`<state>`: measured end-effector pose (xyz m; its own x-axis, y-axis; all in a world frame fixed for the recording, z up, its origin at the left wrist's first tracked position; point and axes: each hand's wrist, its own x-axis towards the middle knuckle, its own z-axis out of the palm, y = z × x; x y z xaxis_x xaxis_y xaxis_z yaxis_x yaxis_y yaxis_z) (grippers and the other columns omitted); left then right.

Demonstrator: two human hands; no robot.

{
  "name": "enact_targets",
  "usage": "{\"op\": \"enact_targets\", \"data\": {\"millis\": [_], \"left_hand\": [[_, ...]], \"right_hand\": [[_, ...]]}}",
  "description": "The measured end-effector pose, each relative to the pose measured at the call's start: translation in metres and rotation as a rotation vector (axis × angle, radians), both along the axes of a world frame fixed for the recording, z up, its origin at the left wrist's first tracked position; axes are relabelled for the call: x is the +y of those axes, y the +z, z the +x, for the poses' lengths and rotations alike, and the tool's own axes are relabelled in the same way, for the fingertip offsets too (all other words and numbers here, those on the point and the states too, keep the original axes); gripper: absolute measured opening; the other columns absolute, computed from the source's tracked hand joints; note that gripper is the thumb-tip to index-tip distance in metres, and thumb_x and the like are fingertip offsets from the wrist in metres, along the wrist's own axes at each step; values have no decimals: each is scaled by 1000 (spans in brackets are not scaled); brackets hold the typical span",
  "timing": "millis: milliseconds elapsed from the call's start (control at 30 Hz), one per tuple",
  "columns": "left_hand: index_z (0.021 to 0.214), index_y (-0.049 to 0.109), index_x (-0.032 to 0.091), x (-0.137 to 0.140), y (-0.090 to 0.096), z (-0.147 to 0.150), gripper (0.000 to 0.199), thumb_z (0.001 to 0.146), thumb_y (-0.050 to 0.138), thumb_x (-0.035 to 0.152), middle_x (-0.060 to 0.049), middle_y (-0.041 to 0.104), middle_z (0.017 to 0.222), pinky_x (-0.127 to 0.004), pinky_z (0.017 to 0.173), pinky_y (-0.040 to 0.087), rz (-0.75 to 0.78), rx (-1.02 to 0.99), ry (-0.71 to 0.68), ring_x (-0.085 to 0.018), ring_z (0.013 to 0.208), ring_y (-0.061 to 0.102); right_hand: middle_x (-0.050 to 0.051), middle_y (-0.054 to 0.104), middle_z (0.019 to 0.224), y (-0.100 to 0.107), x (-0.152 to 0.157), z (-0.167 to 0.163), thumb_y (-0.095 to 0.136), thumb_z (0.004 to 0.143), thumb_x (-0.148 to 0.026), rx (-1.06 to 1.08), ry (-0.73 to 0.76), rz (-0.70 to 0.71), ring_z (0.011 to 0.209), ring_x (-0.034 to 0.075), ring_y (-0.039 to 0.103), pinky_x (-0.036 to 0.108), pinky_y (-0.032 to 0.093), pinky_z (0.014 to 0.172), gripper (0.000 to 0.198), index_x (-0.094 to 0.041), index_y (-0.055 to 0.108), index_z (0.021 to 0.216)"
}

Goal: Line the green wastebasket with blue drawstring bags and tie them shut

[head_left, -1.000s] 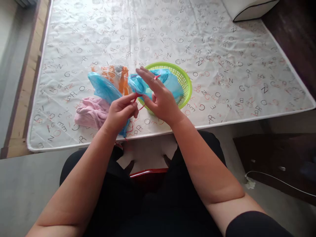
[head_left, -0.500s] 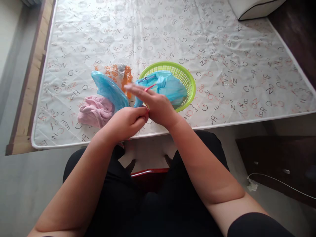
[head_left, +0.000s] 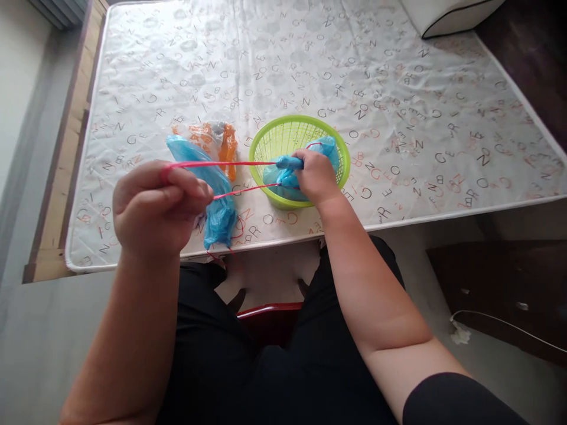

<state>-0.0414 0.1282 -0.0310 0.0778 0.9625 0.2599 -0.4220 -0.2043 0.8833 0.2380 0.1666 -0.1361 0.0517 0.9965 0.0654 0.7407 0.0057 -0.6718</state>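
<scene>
My left hand [head_left: 157, 203] is closed with a red drawstring [head_left: 234, 163] hooked in its fingers. Two strands of the string run taut across to the neck of a blue drawstring plastic bag [head_left: 290, 164]. That neck is bunched up and gripped by my right hand [head_left: 316, 176], over the green plastic basket [head_left: 283, 131]; the bag's body lies inside the basket. Under and beside my left hand a second blue plastic bag [head_left: 220, 221] lies on the bed, with thin red strings at its lower end.
Behind the second blue bag lies a clear plastic bag with orange print [head_left: 228, 141]. The mattress [head_left: 398, 94] carries printed letters, and its front edge runs just before my knees. A white block-shaped item [head_left: 452, 18] stands at the far right.
My hands were together at the basket; my left hand has drawn away leftward, stretching the red string. My right hand has closed round the bag's neck. The pink cloth is now hidden behind my left hand.
</scene>
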Motion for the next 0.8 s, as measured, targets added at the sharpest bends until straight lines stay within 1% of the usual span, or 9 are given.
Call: {"op": "enact_targets", "data": {"millis": [67, 133, 200, 300, 400, 500, 600, 700, 800], "left_hand": [[68, 80, 17, 12, -4, 3, 13, 74, 69, 22, 2, 44, 47, -26, 44, 46, 48, -80, 26, -12, 43, 44], [87, 85, 21, 21, -7, 5, 18, 76, 71, 21, 0, 61, 65, -27, 54, 57, 32, -96, 113, -16, 62, 62], [102, 85, 25, 25, -9, 4, 28, 78, 73, 22, -2, 75, 93, -28, 69, 62, 39, -41, 232, -19, 92, 73], [116, 82, 37, 31, -13, 0, 25, 92, 75, 37, 1, 77, 136, -39, 97, 61, 69, 83, 326, -26, 140, 66], [133, 74, 51, 41, -17, -7, 33, 104, 65, 63, 7, 67, 158, -49, 118, 53, 54, 64, 231, -27, 161, 51], [139, 67, 52, 56, -26, -14, 31, 112, 55, 60, 9, 73, 145, -44, 117, 53, -15, -26, 125, -22, 148, 62], [142, 58, 47, 67, -39, -15, 27, 117, 53, 52, 12, 76, 112, -35, 107, 53, -70, -139, 129, -12, 114, 73], [148, 54, 40, 65, -52, -4, 28, 121, 47, 45, 11, 63, 86, -27, 95, 51, -92, -143, 141, -6, 84, 64], [148, 58, 38, 54, -59, 18, 31, 119, 51, 47, 8, 61, 84, -25, 73, 47, -80, -21, 155, -6, 70, 54]], "right_hand": [[9, 81, 114, -1, 1, 1, 68, 93, -23, 127, 52, 24, 108, 28, 73, 46, 60, 105, 24, -23, 77, 115], [8, 78, 127, 3, 1, 1, 79, 89, -34, 263, 112, 42, 112, 27, 72, 45, 62, 105, 41, -24, 74, 128], [9, 73, 144, 11, -1, 2, 84, 87, -46, 395, 124, 57, 113, 26, 71, 42, 64, 99, 62, -26, 68, 144], [8, 65, 158, 24, -4, 10, 75, 91, -61, 627, 53, 76, 98, 20, 70, 35, 63, 77, 74, -32, 56, 156], [4, 59, 166, 25, -2, 27, 63, 94, -66, 847, -44, 120, 73, 13, 60, 31, 51, 59, 70, -41, 47, 158], [8, 61, 162, 14, 4, 47, 54, 98, -73, 815, -115, 195, 71, 14, 60, 33, 46, 57, 67, -43, 48, 158], [13, 66, 150, 10, 8, 56, 43, 102, -74, 700, -198, 246, 80, 20, 67, 35, 48, 61, 66, -38, 51, 157], [11, 69, 137, 23, 3, 45, 42, 103, -61, 770, -268, 273, 83, 20, 66, 35, 50, 65, 56, -36, 52, 152], [7, 70, 114, 45, -11, 23, 52, 99, -55, 841, -138, 219, 71, 17, 58, 34, 49, 63, 46, -33, 59, 139]]}}
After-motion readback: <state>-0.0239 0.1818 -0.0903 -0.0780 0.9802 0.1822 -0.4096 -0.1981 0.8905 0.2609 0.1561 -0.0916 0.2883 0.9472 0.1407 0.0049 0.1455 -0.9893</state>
